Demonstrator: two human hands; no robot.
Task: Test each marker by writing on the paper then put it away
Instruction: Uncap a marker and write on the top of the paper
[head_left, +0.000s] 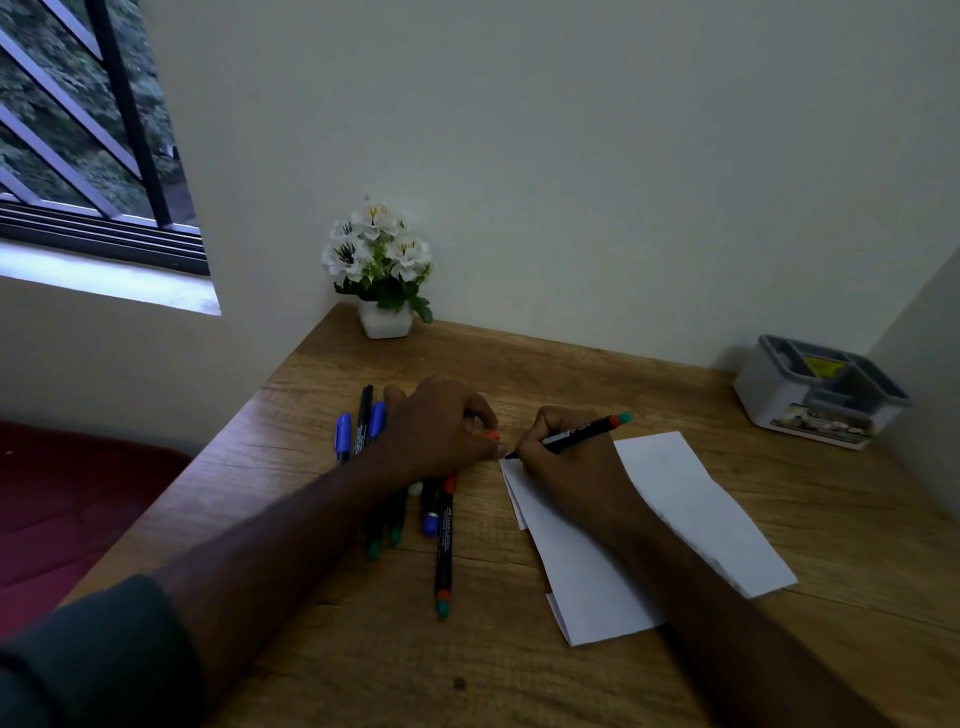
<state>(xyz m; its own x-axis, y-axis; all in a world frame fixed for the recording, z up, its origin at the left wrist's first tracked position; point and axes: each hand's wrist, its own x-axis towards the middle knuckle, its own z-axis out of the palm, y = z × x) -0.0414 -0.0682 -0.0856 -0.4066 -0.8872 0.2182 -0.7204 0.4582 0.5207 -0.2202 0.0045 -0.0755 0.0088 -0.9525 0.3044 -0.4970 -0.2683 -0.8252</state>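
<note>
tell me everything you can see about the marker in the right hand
The marker is a slim black barrel with pale print, an orange band and a teal end cap at its back. It is uncapped; its dark tip points left and touches or nearly touches the white paper's top-left corner. It lies tilted, rear end raised toward the right, pinched in the right hand.

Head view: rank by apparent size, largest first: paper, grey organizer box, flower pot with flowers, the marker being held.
1. paper
2. grey organizer box and flower pot with flowers: look alike, not ranked
3. marker in the right hand, partly hidden
</note>
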